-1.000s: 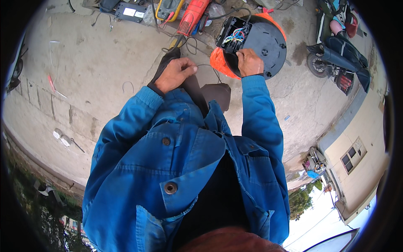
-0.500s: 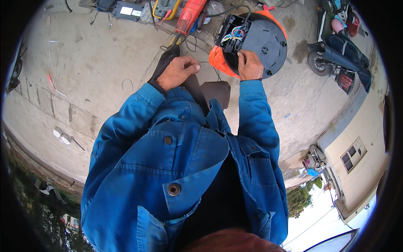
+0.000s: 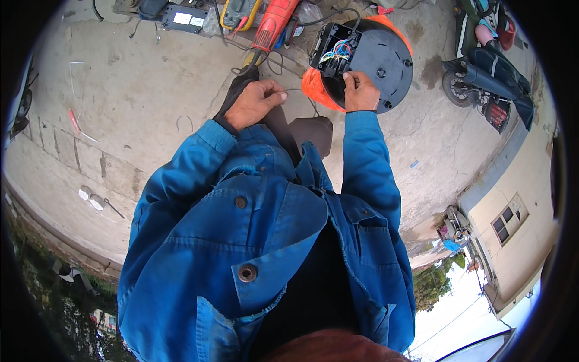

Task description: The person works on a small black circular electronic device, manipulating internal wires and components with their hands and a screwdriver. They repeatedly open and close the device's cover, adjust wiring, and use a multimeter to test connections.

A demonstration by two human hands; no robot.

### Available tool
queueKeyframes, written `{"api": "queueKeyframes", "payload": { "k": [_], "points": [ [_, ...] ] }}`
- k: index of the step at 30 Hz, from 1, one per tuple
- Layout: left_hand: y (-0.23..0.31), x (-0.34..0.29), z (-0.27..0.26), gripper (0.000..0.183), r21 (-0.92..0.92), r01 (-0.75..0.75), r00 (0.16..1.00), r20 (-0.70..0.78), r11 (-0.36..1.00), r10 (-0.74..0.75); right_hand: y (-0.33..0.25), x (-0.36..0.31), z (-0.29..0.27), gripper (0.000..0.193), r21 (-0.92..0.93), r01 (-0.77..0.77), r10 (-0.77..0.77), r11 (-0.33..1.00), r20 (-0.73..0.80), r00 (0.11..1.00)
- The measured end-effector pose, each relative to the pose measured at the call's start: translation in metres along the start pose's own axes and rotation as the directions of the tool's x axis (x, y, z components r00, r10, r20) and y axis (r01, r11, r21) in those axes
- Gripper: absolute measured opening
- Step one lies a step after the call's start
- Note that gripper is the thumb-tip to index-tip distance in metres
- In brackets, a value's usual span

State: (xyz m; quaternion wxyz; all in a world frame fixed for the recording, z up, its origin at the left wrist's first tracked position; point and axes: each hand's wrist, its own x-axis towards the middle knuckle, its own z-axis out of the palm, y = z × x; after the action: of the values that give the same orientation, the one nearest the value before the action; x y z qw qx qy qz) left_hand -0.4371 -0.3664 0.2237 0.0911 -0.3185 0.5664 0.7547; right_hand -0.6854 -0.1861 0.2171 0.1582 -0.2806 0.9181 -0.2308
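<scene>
A round black plastic base (image 3: 392, 63) lies upside down on orange plastic (image 3: 316, 89) on the ground, ahead and to the right. Its open compartment (image 3: 325, 43) shows a tangle of coloured wires (image 3: 339, 52). My right hand (image 3: 362, 92) is closed at the compartment's near corner, thumb and forefinger together; whatever they grip is too small to make out. Over my dark-trousered leg, my left hand (image 3: 256, 102) has its fingers curled and thumb against forefinger. If it holds anything, I cannot see it. A thin cable (image 3: 306, 96) runs on the ground between my hands.
A red power tool (image 3: 274, 24), a yellow multimeter (image 3: 239, 13) and a flat black box (image 3: 183, 18) lie ahead. A red-handled tool (image 3: 73, 120) lies on the left. At the right stand a scooter (image 3: 482, 78) and a pale building (image 3: 512, 241).
Both hands keep nearly the same places. My right hand shifts very slightly at the compartment's corner; the view itself moves a little.
</scene>
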Motion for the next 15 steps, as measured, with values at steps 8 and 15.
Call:
{"api": "queueKeyframes", "payload": {
  "k": [8, 15],
  "points": [
    [0.014, 0.01, -0.003, 0.02, 0.09, 0.038, 0.999, 0.021, 0.995, -0.04, 0.007, -0.012, -0.015, 0.017, 0.741, -0.469, 0.409, 0.481, 0.283, 0.867],
    [0.061, 0.029, 0.036, 0.035, -0.099, -0.181, 0.98, 0.062, 0.979, 0.187, -0.028, -0.041, -0.032, 0.017, 0.878, -0.37, 0.157, 0.302, 0.337, 0.928]
  ]
}}
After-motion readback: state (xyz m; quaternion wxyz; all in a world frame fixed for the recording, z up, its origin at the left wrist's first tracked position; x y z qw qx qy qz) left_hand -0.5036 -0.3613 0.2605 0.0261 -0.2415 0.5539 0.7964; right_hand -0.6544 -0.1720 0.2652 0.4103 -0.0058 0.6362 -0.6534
